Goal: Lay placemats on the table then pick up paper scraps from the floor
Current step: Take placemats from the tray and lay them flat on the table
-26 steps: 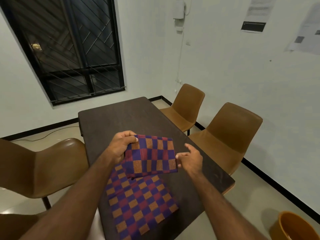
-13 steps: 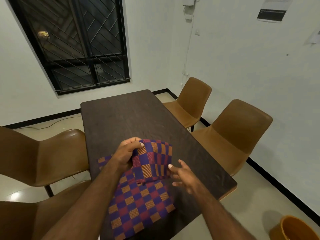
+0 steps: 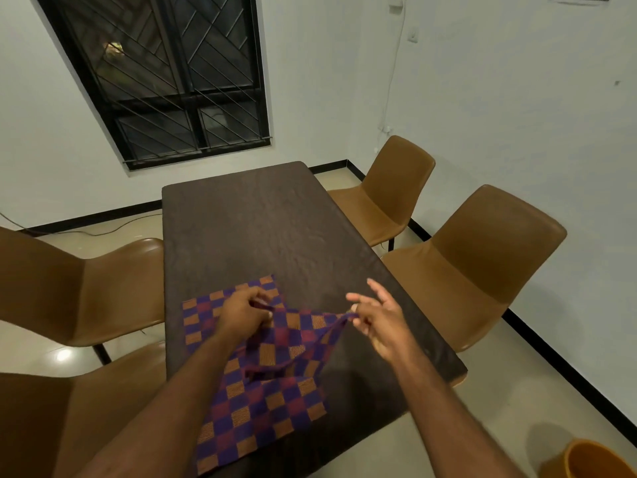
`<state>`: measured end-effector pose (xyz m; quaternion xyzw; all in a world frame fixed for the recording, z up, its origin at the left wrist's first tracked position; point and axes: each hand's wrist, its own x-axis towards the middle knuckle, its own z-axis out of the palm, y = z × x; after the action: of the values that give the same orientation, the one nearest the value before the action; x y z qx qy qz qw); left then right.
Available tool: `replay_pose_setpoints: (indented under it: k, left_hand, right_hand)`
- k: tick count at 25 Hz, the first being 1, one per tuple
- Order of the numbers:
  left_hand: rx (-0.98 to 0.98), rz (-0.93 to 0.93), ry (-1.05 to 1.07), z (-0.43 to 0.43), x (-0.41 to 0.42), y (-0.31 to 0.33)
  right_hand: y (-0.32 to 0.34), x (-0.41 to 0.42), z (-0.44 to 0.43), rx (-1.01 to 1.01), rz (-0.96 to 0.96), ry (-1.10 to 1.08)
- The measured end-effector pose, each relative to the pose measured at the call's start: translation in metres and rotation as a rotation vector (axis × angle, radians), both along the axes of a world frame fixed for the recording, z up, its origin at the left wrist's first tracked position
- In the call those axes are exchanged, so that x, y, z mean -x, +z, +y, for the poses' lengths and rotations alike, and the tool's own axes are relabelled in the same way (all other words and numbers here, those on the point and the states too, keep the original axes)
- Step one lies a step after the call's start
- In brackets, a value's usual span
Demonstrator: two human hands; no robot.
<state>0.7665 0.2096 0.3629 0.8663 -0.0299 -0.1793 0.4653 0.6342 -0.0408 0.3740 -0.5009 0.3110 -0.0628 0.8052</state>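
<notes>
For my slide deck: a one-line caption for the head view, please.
Left hand and right hand stretch a checkered placemat above a second placemat on the dark table.

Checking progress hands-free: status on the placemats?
Hands: left hand and right hand grip mat above table. Beneath it, flat mat. No obstruction seen.

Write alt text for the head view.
The left hand and right hand hold a checked placemat between them above a dark table, over a second placemat lying flat on it. Brown chairs line both sides; a barred window is behind.
</notes>
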Motion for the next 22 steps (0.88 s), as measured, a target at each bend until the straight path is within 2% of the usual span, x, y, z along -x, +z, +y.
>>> replay_pose_setpoints:
  k: [2, 3, 5, 7, 9, 13, 17, 19, 22]
  left_hand:
    - [-0.247, -0.067, -0.129, -0.005, 0.009, -0.005]
    - [-0.265, -0.095, -0.193, -0.011, 0.016, -0.004]
    - [-0.105, -0.068, -0.325, -0.028, 0.031, 0.004]
    - [0.091, 0.044, -0.461, -0.05, 0.046, 0.017]
    - [0.147, 0.057, -0.552, -0.07, 0.054, 0.02]
    - [0.056, 0.043, -0.489, -0.09, 0.052, 0.015]
    - [0.229, 0.056, -0.35, -0.094, 0.05, 0.015]
    - [0.3, 0.047, -0.276, -0.098, 0.048, 0.017]
    - [0.305, 0.049, -0.259, -0.109, 0.04, 0.022]
  right_hand:
    - [0.009, -0.006, -0.013, -0.13, -0.079, -0.018]
    - [0.011, -0.009, -0.016, -0.167, -0.099, -0.024]
    - [0.013, -0.016, -0.016, -0.207, -0.118, -0.024]
    - [0.016, -0.022, -0.014, -0.21, -0.106, -0.028]
    - [0.018, -0.026, -0.015, -0.192, -0.07, -0.05]
    - [0.023, -0.029, -0.025, -0.096, -0.013, -0.09]
    - [0.025, -0.028, -0.028, -0.064, -0.073, -0.094]
    - [0.019, -0.024, -0.024, 0.047, -0.078, -0.04]
    - [0.002, -0.013, -0.023, 0.271, -0.024, 0.04]
